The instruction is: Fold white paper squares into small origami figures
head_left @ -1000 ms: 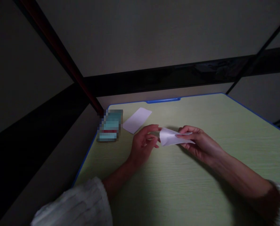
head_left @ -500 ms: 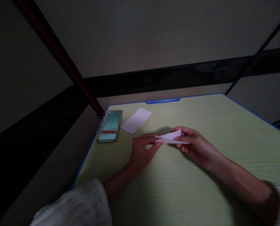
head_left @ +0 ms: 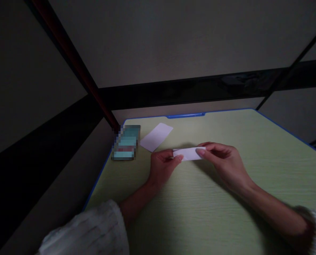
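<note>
Both hands pinch a small folded piece of white paper (head_left: 190, 154) above the table. My left hand (head_left: 161, 166) grips its left end, thumb on the near face and fingers behind. At the right end, my right hand (head_left: 224, 161) presses its thumb on the front while its fingers sit behind the upper edge. The paper now looks like a narrow flat strip with its long side across my view. Its back face is hidden. Beyond my left hand a second white paper (head_left: 156, 137) lies flat on the table.
A phone-like flat object (head_left: 127, 141), blurred by pixels, lies at the table's left edge. The pale green table (head_left: 253, 141) has a blue rim and a blue handle (head_left: 186, 115) at its far edge. A panelled wall (head_left: 179, 46) stands behind.
The paper was partly open, with a flap standing up in a wedge shape; now it is folded flat into a strip. My right thumb has moved onto its front face.
</note>
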`<state>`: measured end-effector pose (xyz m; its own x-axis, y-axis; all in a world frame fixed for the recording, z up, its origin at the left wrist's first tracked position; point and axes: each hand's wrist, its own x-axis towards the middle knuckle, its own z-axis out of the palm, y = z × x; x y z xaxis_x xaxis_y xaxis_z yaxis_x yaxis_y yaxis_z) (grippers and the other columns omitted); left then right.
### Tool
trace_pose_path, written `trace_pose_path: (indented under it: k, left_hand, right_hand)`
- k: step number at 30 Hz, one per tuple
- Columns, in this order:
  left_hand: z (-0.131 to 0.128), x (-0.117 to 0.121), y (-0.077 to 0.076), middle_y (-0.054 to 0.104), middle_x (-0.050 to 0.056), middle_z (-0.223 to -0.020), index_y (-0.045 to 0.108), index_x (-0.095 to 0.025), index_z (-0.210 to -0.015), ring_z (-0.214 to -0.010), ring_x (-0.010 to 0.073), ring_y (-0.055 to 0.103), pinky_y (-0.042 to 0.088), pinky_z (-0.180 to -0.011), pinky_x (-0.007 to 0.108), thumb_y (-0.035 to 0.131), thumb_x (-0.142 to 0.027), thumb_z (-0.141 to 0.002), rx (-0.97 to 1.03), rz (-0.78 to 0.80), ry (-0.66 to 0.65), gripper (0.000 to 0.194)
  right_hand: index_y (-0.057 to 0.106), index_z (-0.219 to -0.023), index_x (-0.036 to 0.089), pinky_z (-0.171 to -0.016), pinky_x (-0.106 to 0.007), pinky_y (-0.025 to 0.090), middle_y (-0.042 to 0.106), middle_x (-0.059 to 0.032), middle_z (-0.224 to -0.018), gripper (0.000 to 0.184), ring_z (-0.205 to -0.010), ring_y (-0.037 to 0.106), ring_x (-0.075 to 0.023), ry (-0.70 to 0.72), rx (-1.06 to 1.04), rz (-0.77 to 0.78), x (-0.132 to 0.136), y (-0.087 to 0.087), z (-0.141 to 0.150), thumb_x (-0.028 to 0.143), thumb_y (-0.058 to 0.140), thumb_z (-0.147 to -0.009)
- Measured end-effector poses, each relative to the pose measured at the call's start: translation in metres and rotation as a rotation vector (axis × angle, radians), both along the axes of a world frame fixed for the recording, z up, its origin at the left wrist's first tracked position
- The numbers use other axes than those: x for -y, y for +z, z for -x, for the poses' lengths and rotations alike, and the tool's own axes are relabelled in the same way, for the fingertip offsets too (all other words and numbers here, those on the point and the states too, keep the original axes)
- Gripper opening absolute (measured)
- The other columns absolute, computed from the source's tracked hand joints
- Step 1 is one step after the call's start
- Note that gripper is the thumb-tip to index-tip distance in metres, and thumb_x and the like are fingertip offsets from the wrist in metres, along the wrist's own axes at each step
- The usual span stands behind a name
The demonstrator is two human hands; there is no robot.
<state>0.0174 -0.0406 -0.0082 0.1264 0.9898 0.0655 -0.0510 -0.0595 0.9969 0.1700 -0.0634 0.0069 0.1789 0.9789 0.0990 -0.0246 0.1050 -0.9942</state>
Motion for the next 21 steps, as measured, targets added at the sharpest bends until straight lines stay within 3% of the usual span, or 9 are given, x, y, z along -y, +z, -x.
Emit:
trace_pose_path:
  k: [5, 13, 21]
  left_hand:
    - [-0.0013, 0.0003, 0.0013, 0.066, 0.001, -0.064, 0.067, -0.014, -0.063, -0.058, 0.0116, 0.057, 0.044, -0.056, 0.022, 0.067, -0.019, -0.056, 0.103, 0.053, -0.011, 0.009]
    - [-0.0027, -0.0033, -0.0017, 0.064, -0.001, -0.056, 0.064, -0.015, -0.053, -0.054, 0.0097, 0.055, 0.044, -0.057, 0.022, 0.069, -0.019, -0.052, 0.205, 0.066, 0.124, 0.006]
    - [-0.0035, -0.0042, -0.0047, 0.065, -0.001, -0.059, 0.063, -0.016, -0.052, -0.057, 0.0097, 0.055, 0.044, -0.058, 0.022, 0.068, -0.016, -0.052, 0.255, 0.044, 0.115, 0.005]
  right_hand:
    - [0.064, -0.052, 0.02, -0.052, -0.022, 0.039, 0.064, 0.0, -0.065, 0.008, -0.056, 0.051, -0.0097, -0.075, -0.032, 0.046, 0.0005, -0.0002, -0.0003, 0.022, 0.072, -0.055]
    - [0.064, -0.049, 0.021, -0.056, -0.027, 0.044, 0.065, -0.0027, -0.068, 0.009, -0.059, 0.054, -0.0125, -0.128, -0.074, 0.041, 0.0004, -0.0016, 0.001, 0.021, 0.072, -0.054]
    - [0.063, -0.046, 0.021, -0.056, -0.026, 0.044, 0.063, -0.0023, -0.067, 0.012, -0.059, 0.053, -0.0121, -0.117, -0.14, 0.05, 0.0004, 0.0005, 0.0033, 0.018, 0.072, -0.052]
